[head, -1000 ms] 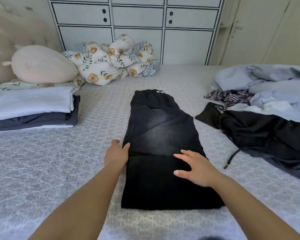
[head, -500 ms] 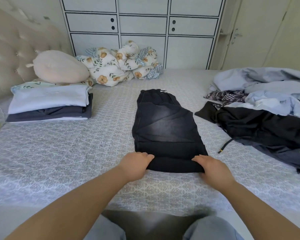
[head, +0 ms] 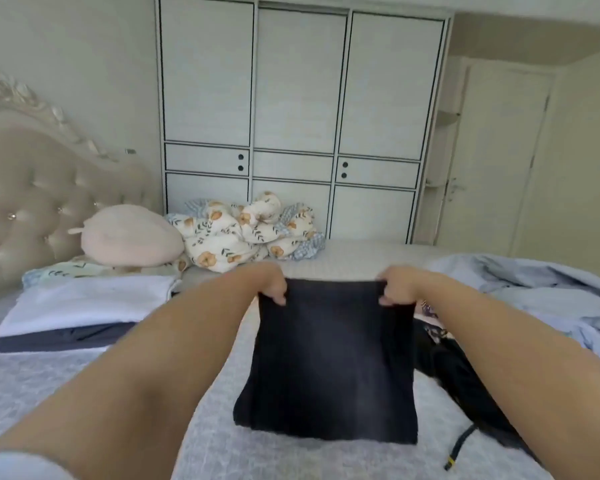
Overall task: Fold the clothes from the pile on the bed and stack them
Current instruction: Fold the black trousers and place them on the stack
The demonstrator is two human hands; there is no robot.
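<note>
Jeans: dark folded jeans [head: 329, 368] held up by top edge over mid-bed [head: 84, 403], lower edge hanging near the bedspread; can't tell if it touches.
L hand: left hand [head: 274, 289] pinches top left corner, fingers curled over the cloth.
R hand: right hand [head: 394, 289] pinches top right corner, same grip.
Stack: folded stack [head: 80, 310] sits to the left near headboard, white piece on top, dark one under.
Pile: unfolded pile [head: 534, 299] on the right, pale blue w/ black garment [head: 465, 382] in front; drawstring trails off toward the near edge.
Step (my guess): final fold of jeans, or carry to stack.
How to do it well: keep both corners level & taut so layers don't slip; lay the hanging edge down first, then bring top edge over evenly; smooth flat w/ palms before moving; land it square on the stack, edges lined up, so it won't lean.
</note>
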